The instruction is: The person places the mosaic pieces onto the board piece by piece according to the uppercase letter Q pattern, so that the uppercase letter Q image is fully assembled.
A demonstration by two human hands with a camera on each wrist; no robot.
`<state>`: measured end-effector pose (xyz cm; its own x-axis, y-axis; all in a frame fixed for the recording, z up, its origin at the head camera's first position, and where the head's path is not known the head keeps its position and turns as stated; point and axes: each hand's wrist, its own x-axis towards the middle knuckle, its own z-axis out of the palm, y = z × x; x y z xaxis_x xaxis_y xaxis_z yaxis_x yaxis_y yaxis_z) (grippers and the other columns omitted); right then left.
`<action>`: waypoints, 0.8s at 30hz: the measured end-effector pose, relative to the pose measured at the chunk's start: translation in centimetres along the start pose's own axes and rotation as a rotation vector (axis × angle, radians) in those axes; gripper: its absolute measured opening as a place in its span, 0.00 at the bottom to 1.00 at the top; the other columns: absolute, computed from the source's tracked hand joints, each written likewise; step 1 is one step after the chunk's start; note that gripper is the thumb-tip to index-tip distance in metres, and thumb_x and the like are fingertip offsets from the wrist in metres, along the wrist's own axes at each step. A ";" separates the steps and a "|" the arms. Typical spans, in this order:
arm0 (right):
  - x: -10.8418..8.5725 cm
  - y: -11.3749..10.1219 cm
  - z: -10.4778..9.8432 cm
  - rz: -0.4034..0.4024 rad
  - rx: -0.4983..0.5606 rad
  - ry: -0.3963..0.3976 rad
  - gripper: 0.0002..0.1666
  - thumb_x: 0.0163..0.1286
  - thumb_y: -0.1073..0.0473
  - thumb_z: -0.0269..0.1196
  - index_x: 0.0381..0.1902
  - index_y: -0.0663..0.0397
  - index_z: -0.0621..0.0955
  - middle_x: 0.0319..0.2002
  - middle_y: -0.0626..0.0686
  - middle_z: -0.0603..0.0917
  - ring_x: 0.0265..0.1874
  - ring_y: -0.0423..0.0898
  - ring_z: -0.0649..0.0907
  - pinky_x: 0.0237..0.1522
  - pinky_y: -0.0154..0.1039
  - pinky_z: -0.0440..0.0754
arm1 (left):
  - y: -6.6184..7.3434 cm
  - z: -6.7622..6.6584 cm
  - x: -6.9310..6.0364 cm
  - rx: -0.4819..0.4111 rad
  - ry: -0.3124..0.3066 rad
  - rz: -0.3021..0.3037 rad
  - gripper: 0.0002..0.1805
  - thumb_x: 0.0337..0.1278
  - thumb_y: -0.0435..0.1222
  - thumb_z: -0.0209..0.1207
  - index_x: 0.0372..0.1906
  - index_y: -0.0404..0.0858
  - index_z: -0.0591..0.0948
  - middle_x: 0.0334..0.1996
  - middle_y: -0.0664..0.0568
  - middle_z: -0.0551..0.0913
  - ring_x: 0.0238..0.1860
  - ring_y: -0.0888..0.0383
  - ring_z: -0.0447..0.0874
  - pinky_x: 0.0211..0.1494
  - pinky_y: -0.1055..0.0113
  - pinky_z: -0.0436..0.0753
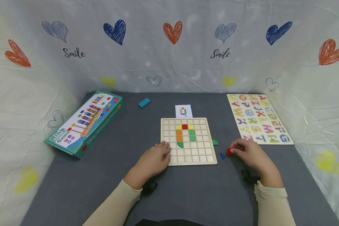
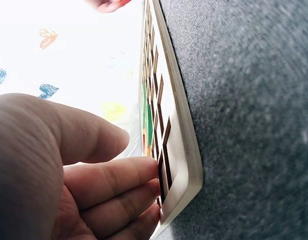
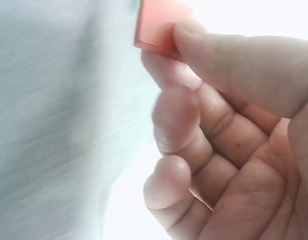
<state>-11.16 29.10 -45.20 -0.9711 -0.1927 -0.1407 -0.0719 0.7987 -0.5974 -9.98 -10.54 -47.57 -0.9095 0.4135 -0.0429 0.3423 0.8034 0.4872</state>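
A wooden grid board (image 1: 192, 159) lies on the dark table with coloured tiles set in an arch: yellow corners, a red top, orange tiles on the left, green ones on the right and a rounded green tile (image 1: 180, 144) at lower left. My left hand (image 1: 153, 159) rests on the board's left edge, its fingertips touching the grid in the left wrist view. Between thumb and finger my right hand (image 1: 250, 153) pinches a red square tile (image 3: 159, 25), right of the board. Beside it lie a small blue tile (image 1: 222, 156) and a green rounded tile (image 1: 215, 142).
A pattern card (image 1: 188, 108) lies at the board's far edge. To the left are a green game box (image 1: 86, 124) and a blue block (image 1: 144, 103). An alphabet board (image 1: 261, 121) lies at the right. A printed curtain (image 1: 169, 59) encloses the table's back and sides.
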 end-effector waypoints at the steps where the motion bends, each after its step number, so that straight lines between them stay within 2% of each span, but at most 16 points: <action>1: 0.3 -0.6 -0.3 -0.009 -0.002 0.011 0.02 0.78 0.62 0.69 0.44 0.53 0.88 0.37 0.49 0.89 0.34 0.46 0.81 0.35 0.37 0.81 | 0.0 0.0 0.0 -0.001 0.000 0.000 0.22 0.80 0.41 0.60 0.69 0.36 0.85 0.74 0.45 0.81 0.81 0.48 0.73 0.86 0.49 0.70; 4: 1.4 -3.0 -0.9 -0.048 -0.002 0.038 0.04 0.79 0.62 0.67 0.45 0.51 0.89 0.39 0.50 0.90 0.34 0.47 0.82 0.37 0.40 0.81 | 0.1 -0.1 0.0 -0.013 0.002 0.000 0.22 0.80 0.41 0.60 0.69 0.35 0.85 0.74 0.45 0.81 0.81 0.48 0.73 0.86 0.48 0.70; 7: 2.8 -5.6 -0.5 -0.092 0.015 0.049 0.04 0.81 0.61 0.67 0.46 0.51 0.89 0.39 0.52 0.91 0.34 0.47 0.82 0.37 0.42 0.81 | 0.1 -0.2 -0.1 -0.023 0.000 -0.001 0.22 0.80 0.40 0.60 0.69 0.35 0.85 0.74 0.45 0.81 0.81 0.48 0.73 0.86 0.48 0.70; 12: 5.7 -8.8 3.1 -0.171 0.036 0.062 0.03 0.80 0.61 0.68 0.45 0.50 0.89 0.38 0.51 0.90 0.31 0.46 0.79 0.35 0.42 0.78 | 0.1 -0.2 -0.1 -0.021 -0.002 -0.004 0.22 0.81 0.41 0.60 0.70 0.36 0.85 0.75 0.46 0.80 0.81 0.48 0.72 0.86 0.48 0.69; 18: 7.5 -10.1 8.1 -0.183 0.042 -0.001 0.02 0.78 0.60 0.70 0.43 0.49 0.90 0.35 0.47 0.88 0.29 0.43 0.77 0.37 0.39 0.78 | 0.0 0.0 -0.1 -0.034 -0.023 0.003 0.23 0.81 0.41 0.60 0.70 0.36 0.84 0.75 0.45 0.80 0.81 0.48 0.72 0.86 0.47 0.69; 21: 7.8 -10.2 9.3 -0.168 0.023 0.001 0.02 0.78 0.60 0.70 0.43 0.51 0.89 0.34 0.47 0.87 0.28 0.43 0.77 0.36 0.39 0.77 | -0.1 0.0 0.0 -0.029 -0.019 0.008 0.23 0.80 0.41 0.60 0.70 0.35 0.84 0.74 0.45 0.80 0.81 0.47 0.73 0.86 0.47 0.69; 24: 7.9 -10.3 9.7 -0.164 0.013 0.012 0.03 0.78 0.59 0.70 0.42 0.52 0.88 0.32 0.47 0.86 0.27 0.44 0.75 0.35 0.39 0.76 | -0.1 -0.1 0.0 -0.023 -0.012 0.005 0.23 0.80 0.41 0.59 0.70 0.35 0.85 0.74 0.45 0.81 0.81 0.47 0.73 0.86 0.47 0.70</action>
<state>-15.86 13.83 -47.76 -0.9490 -0.3136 -0.0312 -0.2273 0.7495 -0.6217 -10.06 -10.70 -47.54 -0.9049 0.4226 -0.0505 0.3411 0.7912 0.5076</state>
